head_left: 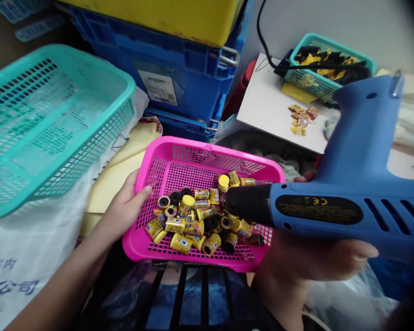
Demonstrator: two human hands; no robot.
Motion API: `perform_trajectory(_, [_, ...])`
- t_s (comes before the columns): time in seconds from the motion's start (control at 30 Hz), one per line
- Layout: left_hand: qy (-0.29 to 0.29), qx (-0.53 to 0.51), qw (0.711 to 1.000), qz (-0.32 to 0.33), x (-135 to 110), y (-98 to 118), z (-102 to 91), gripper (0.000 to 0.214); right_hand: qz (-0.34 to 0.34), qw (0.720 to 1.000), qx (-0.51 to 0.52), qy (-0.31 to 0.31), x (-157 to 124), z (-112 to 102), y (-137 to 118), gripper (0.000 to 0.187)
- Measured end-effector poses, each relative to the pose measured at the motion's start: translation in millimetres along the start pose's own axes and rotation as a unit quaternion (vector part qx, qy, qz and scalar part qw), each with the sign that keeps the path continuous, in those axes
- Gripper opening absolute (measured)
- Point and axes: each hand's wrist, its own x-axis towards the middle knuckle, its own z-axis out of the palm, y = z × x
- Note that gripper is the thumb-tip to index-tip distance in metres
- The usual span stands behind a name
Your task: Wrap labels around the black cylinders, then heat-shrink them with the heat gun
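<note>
My left hand (pixel 133 204) grips the left rim of a pink mesh basket (pixel 207 149), its thumb over the inside wall. The basket sits by my lap and holds many small jars with yellow printed wraps (pixel 194 227), some with yellow lids, others showing dark round ends. From underneath, my right hand (pixel 307 262) clasps the body of a blue heat gun (pixel 359 170); the thumb lies on the near side and fingertips show behind. The gun's handle points up, and its black nozzle (pixel 250 203) points left over the jars at the basket's right side.
A turquoise basket (pixel 124 87) stands at left on white sacking (pixel 24 257). Blue crates (pixel 193 87) are stacked behind. At back right, a white board (pixel 262 101) bears yellow wrappers (pixel 300 119) and a smaller turquoise basket (pixel 310 76). A black cord (pixel 262 32) hangs there.
</note>
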Motion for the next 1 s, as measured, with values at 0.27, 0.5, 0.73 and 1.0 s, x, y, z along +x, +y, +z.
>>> perform_trajectory(0.27, [-0.021, 0.028, 0.999, 0.016, 8, 5, -4.7, 0.057, -0.162, 0.987, -0.019, -0.004, 13, -8, 11, 0.043])
perform_trajectory(0.5, [0.048, 0.289, 0.924, 0.245, 60, 20, 18.8, 0.056, -0.238, 0.97, 0.045, -0.005, 31, -5, 21, 0.043])
perform_trajectory(0.73, [-0.228, 0.339, 0.8, 0.439, 68, 61, 102.0, 0.034, -0.26, 0.964, 0.03, 0.041, 23, -1, 18, 0.061])
perform_trajectory(1.0, [-0.351, 0.118, 0.907, 0.199, 99, 59, 116.3, 0.028, -0.16, 0.984, 0.007, 0.079, 14, -12, 21, 0.056])
